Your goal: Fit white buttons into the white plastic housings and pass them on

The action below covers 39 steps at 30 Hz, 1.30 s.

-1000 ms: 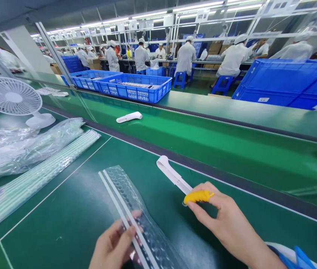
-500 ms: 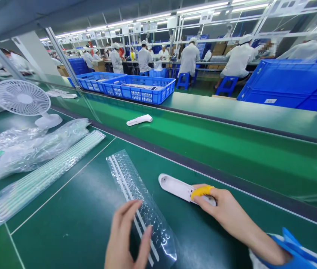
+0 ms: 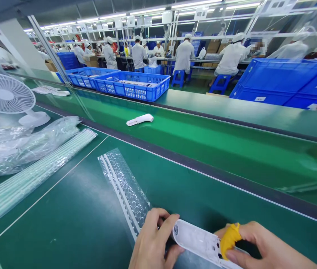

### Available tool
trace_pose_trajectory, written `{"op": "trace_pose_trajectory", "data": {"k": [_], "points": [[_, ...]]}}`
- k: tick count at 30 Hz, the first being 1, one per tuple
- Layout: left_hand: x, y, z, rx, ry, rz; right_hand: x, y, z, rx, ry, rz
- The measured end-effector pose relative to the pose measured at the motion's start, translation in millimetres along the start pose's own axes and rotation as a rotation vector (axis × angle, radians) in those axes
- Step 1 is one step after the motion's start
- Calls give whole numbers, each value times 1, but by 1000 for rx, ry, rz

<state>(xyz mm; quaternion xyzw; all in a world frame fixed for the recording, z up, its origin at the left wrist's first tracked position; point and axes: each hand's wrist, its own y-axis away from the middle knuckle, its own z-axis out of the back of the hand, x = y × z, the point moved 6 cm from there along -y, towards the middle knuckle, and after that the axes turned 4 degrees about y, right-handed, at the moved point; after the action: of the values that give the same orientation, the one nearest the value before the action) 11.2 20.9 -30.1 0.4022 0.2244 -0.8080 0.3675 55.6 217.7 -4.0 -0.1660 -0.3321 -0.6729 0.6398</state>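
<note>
Both my hands hold a long white plastic housing (image 3: pixel 199 239), its hollow inner side facing up. My left hand (image 3: pixel 154 241) pinches its rounded end between thumb and fingers. Around the other end my right hand (image 3: pixel 248 243) is closed, with a yellow cover on one finger; that end is partly hidden by the fingers. Left of the housing lies a clear bubble-wrap sleeve (image 3: pixel 127 186) with two thin white strips along it, its near end behind my left hand. A similar white housing (image 3: pixel 139 119) lies farther off on the green conveyor belt (image 3: pixel 203 142).
A bag of pale green rods (image 3: pixel 40 175) and crumpled plastic bags (image 3: pixel 35 144) lie left, near a white fan (image 3: pixel 5 93). Blue crates (image 3: pixel 136 87) stand beyond the belt. Stacked blue bins (image 3: pixel 282 82) are at right. Several people in white work behind.
My right hand has brought the white housing down and nearer. My left hand has moved right from above the bubble-wrap sleeve and taken hold of the housing's rounded end. The view has shifted slightly.
</note>
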Motion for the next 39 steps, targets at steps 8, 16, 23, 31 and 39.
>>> {"op": "trace_pose_trajectory", "data": {"k": [8, 16, 23, 31, 39], "points": [[-28, -10, 1, -84, -19, -159, 81, -3, 9, -229, 477, 512], [-32, -10, 0, -50, 20, -121, 87, -3, -19, -134, 640, 523], [-38, -10, 3, -73, 18, -149, 90, -3, -16, -195, 685, 531], [-54, -12, 11, -211, -15, -244, 97, 0, -5, -142, 667, 506], [-46, -8, 10, -247, 24, -205, 88, 1, 12, -184, 525, 451]]}}
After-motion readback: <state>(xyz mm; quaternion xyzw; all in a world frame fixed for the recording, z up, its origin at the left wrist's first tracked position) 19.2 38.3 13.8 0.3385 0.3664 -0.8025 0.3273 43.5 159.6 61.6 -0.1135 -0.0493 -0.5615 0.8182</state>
